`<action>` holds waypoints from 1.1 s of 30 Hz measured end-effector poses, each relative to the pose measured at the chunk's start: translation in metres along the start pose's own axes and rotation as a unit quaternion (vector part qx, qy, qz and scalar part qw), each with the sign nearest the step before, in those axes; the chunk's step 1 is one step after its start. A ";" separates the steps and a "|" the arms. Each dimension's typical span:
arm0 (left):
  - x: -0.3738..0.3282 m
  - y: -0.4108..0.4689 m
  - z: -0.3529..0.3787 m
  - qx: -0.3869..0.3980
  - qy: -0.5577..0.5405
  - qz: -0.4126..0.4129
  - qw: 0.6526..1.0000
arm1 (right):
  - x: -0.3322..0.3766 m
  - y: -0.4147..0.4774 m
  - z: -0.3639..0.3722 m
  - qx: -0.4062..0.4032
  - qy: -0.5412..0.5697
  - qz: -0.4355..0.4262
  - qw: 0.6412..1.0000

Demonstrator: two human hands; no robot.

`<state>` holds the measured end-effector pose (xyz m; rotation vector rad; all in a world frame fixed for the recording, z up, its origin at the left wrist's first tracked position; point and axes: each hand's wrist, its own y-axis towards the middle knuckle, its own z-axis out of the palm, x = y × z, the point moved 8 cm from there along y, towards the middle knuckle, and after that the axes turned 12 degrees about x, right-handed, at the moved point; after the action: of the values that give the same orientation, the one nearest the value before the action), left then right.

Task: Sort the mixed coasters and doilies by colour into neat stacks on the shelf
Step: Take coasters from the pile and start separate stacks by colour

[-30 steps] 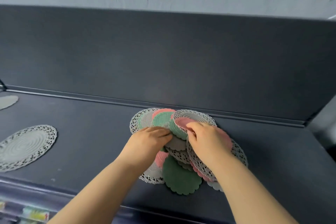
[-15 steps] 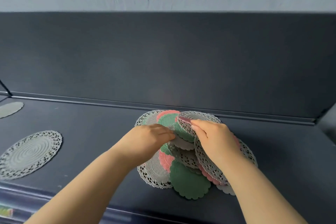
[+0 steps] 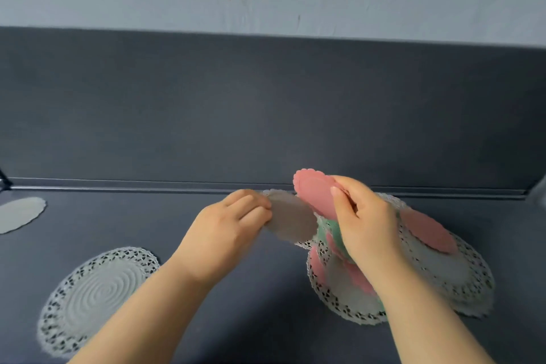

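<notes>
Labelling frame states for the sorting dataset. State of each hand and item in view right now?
left hand, pinches the pale grey coaster's edge
pale grey coaster, held above the shelf
right hand, grips the pink coaster
pink coaster, held up, tilted, over the pile
mixed pile, unsorted, overlapping, on the shelf
lace doily, flat, alone at left
far-left grey coaster, flat, cut by frame edge

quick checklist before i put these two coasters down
1. Left hand pinches the grey coaster securely: ok.
2. Right hand grips just one pink coaster: cannot tell.
3. Grey landing spot, the far-left grey piece on the shelf, is unobstructed: ok.
4. Separate pink stack started: not ok, none in view.
5. Mixed pile fully sorted: not ok, pink and green pieces lie in it.
</notes>
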<state>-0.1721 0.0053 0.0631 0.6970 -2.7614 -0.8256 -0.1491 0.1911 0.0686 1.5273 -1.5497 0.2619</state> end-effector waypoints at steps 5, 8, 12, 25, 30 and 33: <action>0.043 -0.044 -0.028 -0.008 0.013 -0.021 1.000 | 0.046 -0.019 0.045 -0.022 -0.011 -0.037 0.999; 0.062 -0.075 -0.035 0.011 0.021 -0.039 0.999 | 0.065 -0.033 0.073 -0.018 -0.017 -0.044 0.999; 0.075 -0.115 -0.047 0.024 0.019 -0.077 0.997 | 0.091 -0.049 0.111 0.024 -0.031 -0.078 0.996; 0.080 -0.209 -0.112 0.049 0.069 -0.232 0.969 | 0.132 -0.069 0.162 0.082 0.053 -0.127 0.987; 0.102 -0.241 -0.123 0.047 0.072 -0.269 0.959 | 0.151 -0.079 0.187 0.099 0.051 -0.118 0.987; 0.131 -0.264 -0.134 0.038 0.077 -0.281 0.956 | 0.168 -0.075 0.212 0.111 0.052 -0.108 0.987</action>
<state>-0.1454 -0.3155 0.0320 1.5328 -2.4835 -0.7140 -0.1456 -0.0877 0.0366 1.8098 -1.2938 0.3930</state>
